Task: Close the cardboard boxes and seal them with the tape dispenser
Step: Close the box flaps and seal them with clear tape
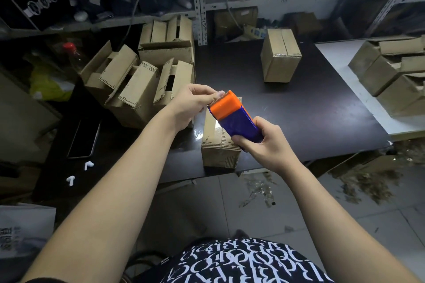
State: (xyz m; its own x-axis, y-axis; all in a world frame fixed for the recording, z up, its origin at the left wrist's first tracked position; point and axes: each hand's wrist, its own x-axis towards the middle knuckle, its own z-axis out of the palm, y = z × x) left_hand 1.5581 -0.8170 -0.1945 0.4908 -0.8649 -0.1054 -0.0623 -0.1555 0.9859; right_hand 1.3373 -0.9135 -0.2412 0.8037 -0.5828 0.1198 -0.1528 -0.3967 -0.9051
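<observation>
My right hand (264, 140) grips the blue body of the tape dispenser (234, 117), whose orange head points up and away. My left hand (195, 103) pinches at the dispenser's toothed front edge with thumb and fingertips; the clear tape end there is too faint to make out. Both hands hover above a closed cardboard box (218, 145) with shiny tape along its top, lying near the front edge of the dark table (322, 110). A second closed, taped box (280, 55) stands at the back of the table.
Several open-flapped boxes (138, 82) crowd the table's left side. More boxes (395, 71) are piled on a white surface at right. A phone (84, 138) and two white earbuds (79, 172) lie at left. Metal shelving stands behind. Tape scraps litter the tiled floor.
</observation>
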